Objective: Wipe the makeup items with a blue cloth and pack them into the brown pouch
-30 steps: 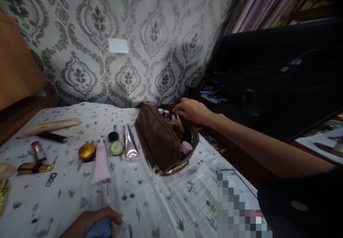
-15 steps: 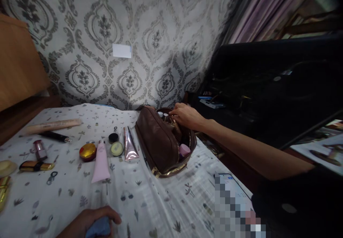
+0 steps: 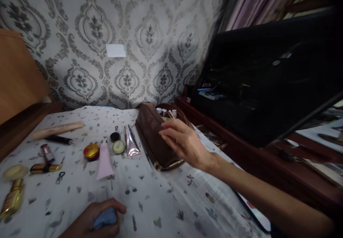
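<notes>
A brown cosmetic pouch [image 3: 153, 134] lies open on the patterned sheet [image 3: 150, 191], with several small bottles standing at its far end. My right hand [image 3: 182, 141] hovers over the pouch's near side, fingers spread and nothing in them. At the bottom edge, my left hand [image 3: 92, 220] is closed around a blue cloth [image 3: 105, 218]. Left of the pouch lie a rose-gold tube [image 3: 130, 143], a pink tube [image 3: 104, 161], a round gold compact [image 3: 91, 151] and two small jars [image 3: 118, 146].
Farther left lie a long beige stick [image 3: 57, 129], a black pencil [image 3: 59, 140], a small nail-polish bottle [image 3: 47, 153], gold lipstick cases [image 3: 45, 167] and a gold bottle [image 3: 12, 199]. A dark wooden shelf [image 3: 241, 141] with a black case runs along the right. A phone [image 3: 254, 213] lies near my right forearm.
My right hand has come out of the far end of the pouch and moved toward me, over its near side, with its fingers now spread. My left hand stays on the cloth.
</notes>
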The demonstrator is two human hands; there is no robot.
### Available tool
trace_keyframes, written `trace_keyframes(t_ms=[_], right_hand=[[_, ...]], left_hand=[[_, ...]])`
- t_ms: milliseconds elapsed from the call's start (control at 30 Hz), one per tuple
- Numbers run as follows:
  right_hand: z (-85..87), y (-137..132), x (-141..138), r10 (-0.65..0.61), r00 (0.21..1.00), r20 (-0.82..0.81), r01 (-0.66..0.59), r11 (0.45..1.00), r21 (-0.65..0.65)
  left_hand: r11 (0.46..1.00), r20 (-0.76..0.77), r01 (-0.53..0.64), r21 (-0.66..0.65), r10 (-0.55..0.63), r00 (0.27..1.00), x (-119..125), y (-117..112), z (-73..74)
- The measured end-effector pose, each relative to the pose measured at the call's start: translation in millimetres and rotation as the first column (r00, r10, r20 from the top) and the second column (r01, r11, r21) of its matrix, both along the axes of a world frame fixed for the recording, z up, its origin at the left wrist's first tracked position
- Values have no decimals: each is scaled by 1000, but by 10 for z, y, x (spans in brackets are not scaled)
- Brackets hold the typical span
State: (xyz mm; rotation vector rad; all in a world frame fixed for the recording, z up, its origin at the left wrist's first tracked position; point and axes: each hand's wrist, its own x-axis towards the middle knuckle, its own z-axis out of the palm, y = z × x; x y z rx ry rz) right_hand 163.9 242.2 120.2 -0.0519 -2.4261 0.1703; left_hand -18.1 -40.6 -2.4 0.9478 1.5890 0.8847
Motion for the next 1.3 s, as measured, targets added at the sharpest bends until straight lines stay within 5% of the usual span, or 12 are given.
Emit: trace_keyframes(t_ms=[233, 467, 667, 867, 1033, 1167, 1300], right_hand=[[-554, -623, -314, 277, 958, 76, -261, 950, -170], [-833, -1080, -918, 191, 881, 433, 44, 878, -476], [-890, -1313, -1228, 50, 847, 530, 200, 893, -403], [-948, -1334, -1268, 9, 824, 566, 180, 944, -277], [-1038, -1257, -1080, 22, 850, 526, 168, 935, -312], [-1219, -1236, -891, 30, 906, 423, 128, 932, -339], [-1310, -1240, -808, 45, 939, 342, 89, 926, -366]], left_hand=[[997, -20, 46, 59, -45, 999, 70, 83, 254], [991, 8, 48, 124, -50, 999, 53, 46, 275], [984, 28, 66, 164, -72, 997, 53, 41, 292], [985, -4, 46, 165, -46, 999, 61, 28, 238], [942, -157, -147, 300, 201, 967, -5, 52, 168], [824, -219, -415, 385, 519, 826, -93, 75, 187], [736, -277, -525, 427, 659, 699, -181, 74, 203]])
